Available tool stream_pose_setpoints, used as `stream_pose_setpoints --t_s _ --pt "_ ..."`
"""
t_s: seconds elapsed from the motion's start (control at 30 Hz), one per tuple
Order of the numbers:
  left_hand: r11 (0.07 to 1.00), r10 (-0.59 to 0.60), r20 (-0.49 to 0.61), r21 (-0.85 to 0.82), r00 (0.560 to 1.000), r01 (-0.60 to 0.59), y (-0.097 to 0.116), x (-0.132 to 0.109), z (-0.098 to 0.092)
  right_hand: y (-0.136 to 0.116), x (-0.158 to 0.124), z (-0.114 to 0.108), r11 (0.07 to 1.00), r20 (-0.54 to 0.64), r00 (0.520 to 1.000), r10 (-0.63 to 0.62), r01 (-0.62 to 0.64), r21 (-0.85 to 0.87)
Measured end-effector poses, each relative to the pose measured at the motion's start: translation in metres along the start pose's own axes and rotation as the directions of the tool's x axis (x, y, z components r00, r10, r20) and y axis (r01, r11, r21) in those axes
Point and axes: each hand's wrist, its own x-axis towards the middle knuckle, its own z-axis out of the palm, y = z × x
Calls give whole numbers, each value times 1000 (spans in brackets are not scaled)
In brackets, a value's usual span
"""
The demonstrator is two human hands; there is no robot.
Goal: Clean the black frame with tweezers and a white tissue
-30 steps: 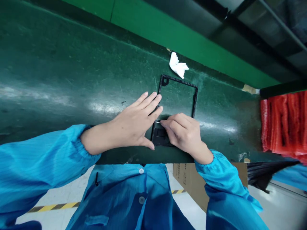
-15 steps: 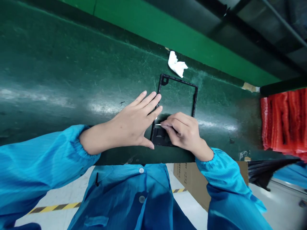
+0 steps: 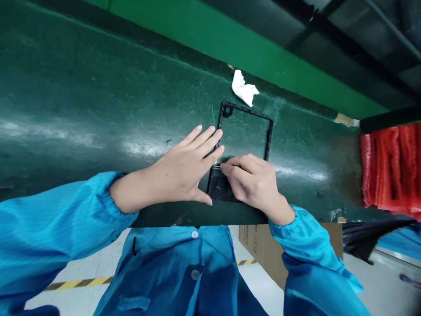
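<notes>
A black rectangular frame [image 3: 270, 139] lies flat on the green bench near its front edge. My left hand [image 3: 187, 166] is spread flat, its fingertips resting on the frame's left side and its thumb by the near left corner. Over the lower part of the frame, my right hand [image 3: 253, 182] is closed in a pinch. From its fingertips a thin, pale, metallic-looking sliver [image 3: 217, 167] points left to the frame's left side. What exactly the sliver is, I cannot make out. A black panel [image 3: 219, 188] fills the near end of the frame, partly hidden by my right hand.
A crumpled white tissue [image 3: 245, 90] lies beyond the frame. Red bubble-wrap bags [image 3: 391, 169] are stacked at the right. A small black scrap [image 3: 168, 142] is left of the frame. Below the bench edge stands a cardboard box [image 3: 263, 248]. A green ledge [image 3: 197, 30] runs along the back.
My right fingertips have shifted very slightly upward along the frame's left side, with the sliver still at them. My left hand stays in place on the frame. The whole view has drifted a little.
</notes>
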Motion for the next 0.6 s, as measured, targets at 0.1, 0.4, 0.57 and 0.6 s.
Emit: stream_pose_setpoints --t_s 0.1,0.4,0.57,0.6 --pt "1000 8 -9 -4 1000 -8 -1 0 2 -2 0 -2 998 0 1000 -31 31 -54" --pt "1000 11 11 -7 1000 -11 -1 1 -1 8 0 7 994 -14 994 -107 107 -5" --pt "1000 2 33 1 999 -2 0 3 -3 15 1 7 989 3 990 -141 141 43" --pt "1000 0 34 2 999 0 0 2 -3 16 1 7 988 1 989 -151 151 43"
